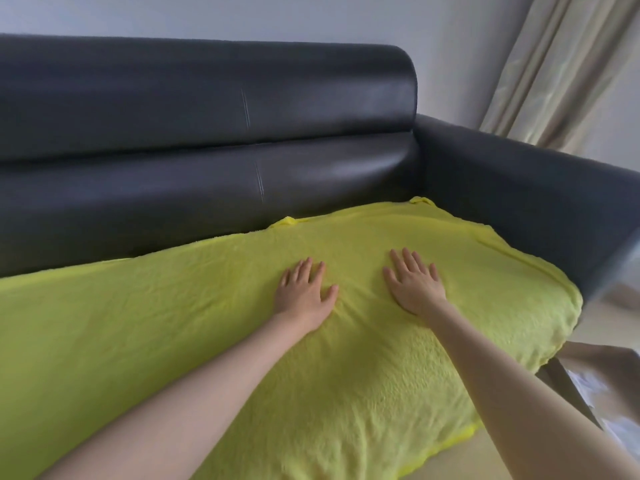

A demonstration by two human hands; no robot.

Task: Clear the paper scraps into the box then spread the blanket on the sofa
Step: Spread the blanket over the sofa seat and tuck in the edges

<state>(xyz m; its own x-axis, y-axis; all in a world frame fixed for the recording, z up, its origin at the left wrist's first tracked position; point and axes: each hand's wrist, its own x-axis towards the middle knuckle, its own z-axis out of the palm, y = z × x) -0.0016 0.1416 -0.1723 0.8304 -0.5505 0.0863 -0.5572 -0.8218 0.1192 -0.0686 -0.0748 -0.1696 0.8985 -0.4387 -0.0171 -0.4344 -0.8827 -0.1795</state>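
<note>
A person is pressing both palms flat onto a yellow-green blanket (173,323) that is lying spread over the seat of a dark sofa (207,109), its long axis running left to right along the cushions and its front edge draping over the seat front. The left hand (304,292) and the right hand (415,285) are resting side by side near the blanket's right end, fingers straight and slightly splayed, grasping nothing, both arms reaching forward nearly extended. Most uncovered cloth is stretching away to the left, nearer the left hand, likely the next stretch to smooth
</note>
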